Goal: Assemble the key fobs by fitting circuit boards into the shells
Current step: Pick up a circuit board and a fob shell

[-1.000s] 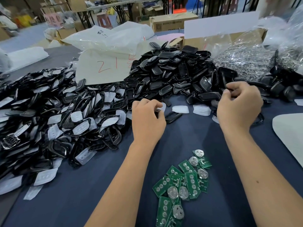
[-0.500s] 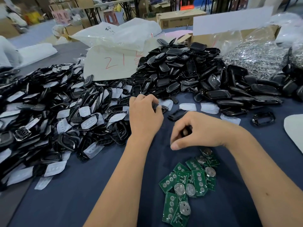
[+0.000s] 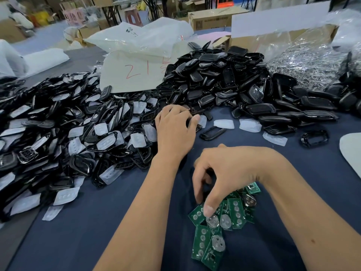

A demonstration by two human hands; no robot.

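Observation:
A heap of green circuit boards [image 3: 236, 214] with round silver battery clips lies on the blue cloth near the front. My right hand [image 3: 226, 173] hovers over that heap with curled fingers. Its thumb and forefinger pinch the upper-left circuit board [image 3: 196, 215]. My left hand [image 3: 174, 130] rests at the edge of the left pile of black shell frames [image 3: 82, 133]. It grips a black shell [image 3: 192, 123] that shows only past the fingertips. Behind it rises a second pile of black shell halves [image 3: 224, 85].
Loose translucent button pads [image 3: 223, 124] and single black frames [image 3: 213, 133], [image 3: 314, 137] lie on the cloth beyond my hands. White plastic bags [image 3: 136, 61] and a clear bag of metal parts [image 3: 304, 61] stand at the back. A white sheet edge [image 3: 351, 151] is at the right.
My right hand has come back from the right shell pile, down and toward me, onto the circuit boards. My left hand has stayed at the edge of the left pile.

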